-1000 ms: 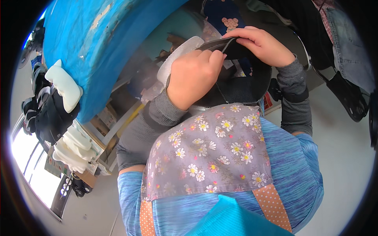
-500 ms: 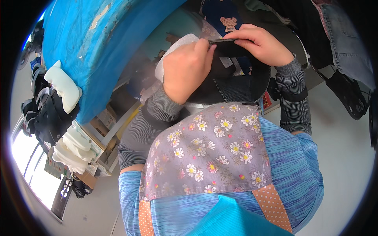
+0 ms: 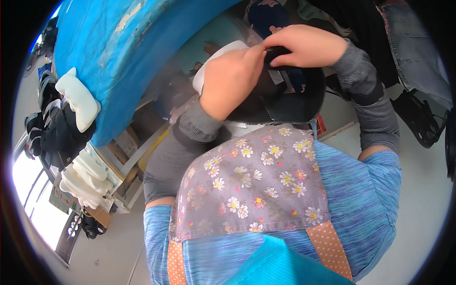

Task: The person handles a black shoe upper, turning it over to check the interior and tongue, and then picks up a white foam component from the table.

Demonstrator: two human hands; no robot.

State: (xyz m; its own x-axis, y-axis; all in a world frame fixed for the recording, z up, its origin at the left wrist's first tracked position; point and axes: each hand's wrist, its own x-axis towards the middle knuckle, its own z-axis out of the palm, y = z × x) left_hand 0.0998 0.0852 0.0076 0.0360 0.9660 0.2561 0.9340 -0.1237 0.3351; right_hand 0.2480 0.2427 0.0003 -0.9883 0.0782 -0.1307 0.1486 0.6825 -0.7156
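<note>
Nr R hand [image 3: 306,45] sits wht label [image 3: 276,79].

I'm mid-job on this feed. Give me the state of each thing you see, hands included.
Left hand: fingers bent, fingertips close to the right hand's; grip hidden
Right hand: thumb spread from forefinger
Black piece: below the hands, partly covered by them
White piece: partly hidden behind the left hand
Striped sleeves: pulled down to the wrists
Flowered apron: worn
Blue cover: scuffed, pale patches showing
</note>
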